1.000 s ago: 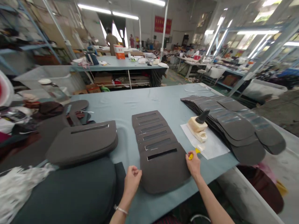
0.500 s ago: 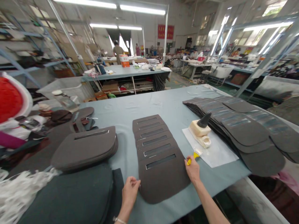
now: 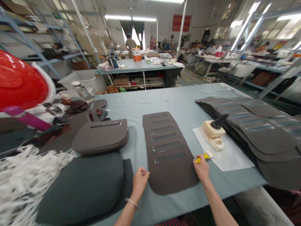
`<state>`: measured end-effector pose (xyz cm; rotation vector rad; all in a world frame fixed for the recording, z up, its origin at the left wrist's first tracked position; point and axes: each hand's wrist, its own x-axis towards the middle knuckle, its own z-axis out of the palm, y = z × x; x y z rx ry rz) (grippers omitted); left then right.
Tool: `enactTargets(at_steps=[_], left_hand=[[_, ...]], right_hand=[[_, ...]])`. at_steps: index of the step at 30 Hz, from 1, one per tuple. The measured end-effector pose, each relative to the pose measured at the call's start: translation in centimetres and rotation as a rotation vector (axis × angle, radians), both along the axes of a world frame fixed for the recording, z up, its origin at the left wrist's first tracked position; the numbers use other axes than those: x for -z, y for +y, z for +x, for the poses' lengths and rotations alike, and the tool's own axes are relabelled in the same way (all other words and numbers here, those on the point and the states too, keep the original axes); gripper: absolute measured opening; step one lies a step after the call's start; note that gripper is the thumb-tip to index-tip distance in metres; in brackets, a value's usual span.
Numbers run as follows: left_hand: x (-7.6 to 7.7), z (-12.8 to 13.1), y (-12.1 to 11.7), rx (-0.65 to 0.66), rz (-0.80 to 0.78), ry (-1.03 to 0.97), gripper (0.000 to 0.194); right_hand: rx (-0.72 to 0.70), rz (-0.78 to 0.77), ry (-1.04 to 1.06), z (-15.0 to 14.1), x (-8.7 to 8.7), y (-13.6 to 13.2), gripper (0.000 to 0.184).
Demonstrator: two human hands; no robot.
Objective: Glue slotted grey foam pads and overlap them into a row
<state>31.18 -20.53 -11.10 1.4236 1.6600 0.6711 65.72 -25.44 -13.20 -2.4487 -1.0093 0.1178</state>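
A fanned row of dark brown slotted leather pieces [image 3: 168,147] lies on the grey-blue table [image 3: 164,100] in front of me. My left hand [image 3: 140,180] is closed in a pinch at the left edge of the nearest piece. My right hand [image 3: 201,168] rests at that piece's right edge, shut on a small yellow-handled tool [image 3: 202,157]. Just right of it a cream glue pot with a black cone top [image 3: 213,131] sits on a white sheet [image 3: 230,153].
A stack of the same brown pieces [image 3: 101,136] lies to the left, above a dark grey pile [image 3: 82,185]. A long fanned spread of pieces [image 3: 258,131] covers the right side. White shredded strips [image 3: 21,182] and a red fan [image 3: 21,81] sit far left. People work at tables behind.
The camera has shifted left and tilted, so everything slid right in view. Both hands stay at the edges of the nearest piece, grips unchanged.
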Motion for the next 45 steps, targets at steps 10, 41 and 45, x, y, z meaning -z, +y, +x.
enactTargets(at_steps=[10, 41, 45], left_hand=[[0.1, 0.2, 0.0, -0.021, 0.002, 0.086, 0.012], [-0.4, 0.7, -0.1, 0.051, -0.025, 0.280, 0.012], [-0.5, 1.1, -0.4, 0.038, -0.009, 0.312, 0.008]], right_hand=[[0.006, -0.108, 0.017, 0.6, 0.3, 0.5, 0.028], [0.001, -0.298, -0.080, -1.2, -1.8, 1.2, 0.023], [-0.014, -0.362, -0.086, -1.3, -2.1, 1.5, 0.023]])
